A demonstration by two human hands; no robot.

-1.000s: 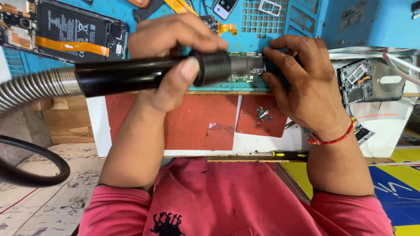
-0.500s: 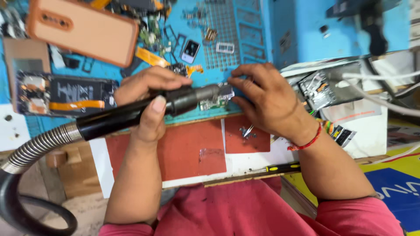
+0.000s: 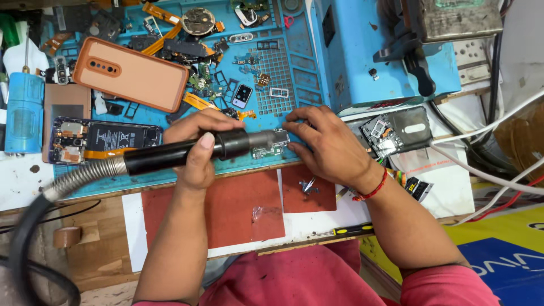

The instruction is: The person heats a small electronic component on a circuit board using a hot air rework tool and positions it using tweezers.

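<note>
The left hand (image 3: 198,153) is wrapped around the black barrel of a hot-air handpiece (image 3: 187,154), fingers closed over the top and thumb pressed on the near side, close to the metal nozzle (image 3: 266,139). The barrel runs left into a ribbed metal hose (image 3: 85,177) that bends off the near-left edge of the tabletop (image 3: 17,181). The nozzle points right, just above a small green circuit board (image 3: 266,151) lying on the blue work mat (image 3: 294,73) near its near edge.

The right hand (image 3: 331,150) rests on the mat just right of the board. Its fingers are bent and drawn narrow, tips touching or nearly touching the board's right end; whether they pinch it or only steady it cannot be told.

The board looks thin, light and stiff, with tiny parts that would be fragile, so the bare edges seem the safest place to hold it. The handpiece looks rigid and light, though its hose likely drags; the black grip is the place to hold, since the metal tip is probably hot.

Farther left lie an orange phone case (image 3: 133,73) and an opened phone (image 3: 102,140). A red mat (image 3: 226,209) lies nearer the person, and a blue machine (image 3: 391,51) stands at far right.
</note>
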